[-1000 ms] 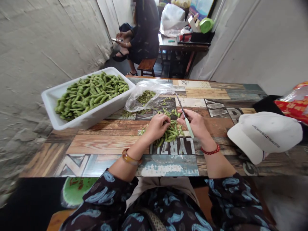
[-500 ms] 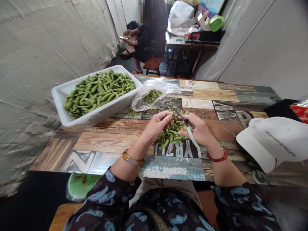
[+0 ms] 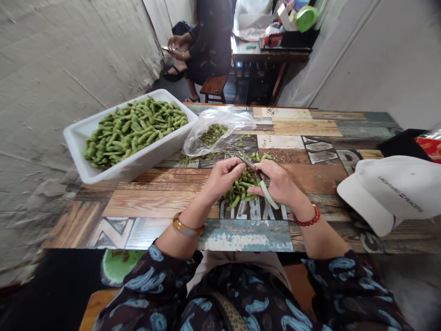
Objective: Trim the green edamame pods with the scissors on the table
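Observation:
Scissors (image 3: 264, 189) with pale green handles are held in my right hand (image 3: 279, 183), their blades pointing up and left to the fingertips of my left hand (image 3: 223, 177). The fingers of my left hand are pinched together; what they hold is mostly hidden, too small to name. Under and between both hands lies a pile of green bean pods (image 3: 237, 189) on the patchwork wood table (image 3: 151, 202). Behind the hands, a clear plastic bag (image 3: 234, 120) lies open with small green trimmings (image 3: 214, 134) in it. A white tub (image 3: 138, 169) full of pods stands at the left.
A white cap (image 3: 396, 193) and a black tray (image 3: 401, 146) with a red package are at the right. Beyond the table, a person in dark clothes (image 3: 212, 41) sits with a phone beside a side table (image 3: 244, 53). A rough wall runs along the left.
The view has shifted slightly. The scissor blades have come over to the left fingertips, and the pod seen at those fingertips earlier no longer shows there.

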The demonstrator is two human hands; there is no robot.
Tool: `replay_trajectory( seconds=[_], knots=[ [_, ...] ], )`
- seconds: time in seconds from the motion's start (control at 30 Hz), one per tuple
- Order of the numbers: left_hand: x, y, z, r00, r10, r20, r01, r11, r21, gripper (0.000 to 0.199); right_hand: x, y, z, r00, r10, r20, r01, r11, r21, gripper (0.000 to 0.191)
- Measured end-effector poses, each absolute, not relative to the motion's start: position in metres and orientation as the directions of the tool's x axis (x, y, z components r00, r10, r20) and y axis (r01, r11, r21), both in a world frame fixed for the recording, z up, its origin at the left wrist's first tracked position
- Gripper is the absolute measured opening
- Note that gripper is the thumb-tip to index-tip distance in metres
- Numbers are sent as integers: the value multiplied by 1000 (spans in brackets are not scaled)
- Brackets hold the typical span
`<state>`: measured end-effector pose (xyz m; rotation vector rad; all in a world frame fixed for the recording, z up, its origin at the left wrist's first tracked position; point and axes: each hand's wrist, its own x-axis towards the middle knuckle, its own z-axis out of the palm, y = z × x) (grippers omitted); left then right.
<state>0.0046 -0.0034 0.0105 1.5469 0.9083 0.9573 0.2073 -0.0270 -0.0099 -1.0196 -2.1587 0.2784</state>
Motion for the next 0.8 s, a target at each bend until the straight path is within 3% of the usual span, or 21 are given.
replay_trajectory(
  seconds=[0.5,0.7,0.8],
  knots=[
    [-1,1,13,405,913,58,172,-138,975,32,211,-22,-14,-483,740,468,562,672,-483,37],
    [-4,0,20,430,903,-7,162,-69,984,33,210,-24,-14,-482,747,458,552,665,-503,31],
    [-5,3,17,449,893,34,115,-96,989,30,209,-24,-13,-461,766,448,541,643,-542,30]
  ],
)
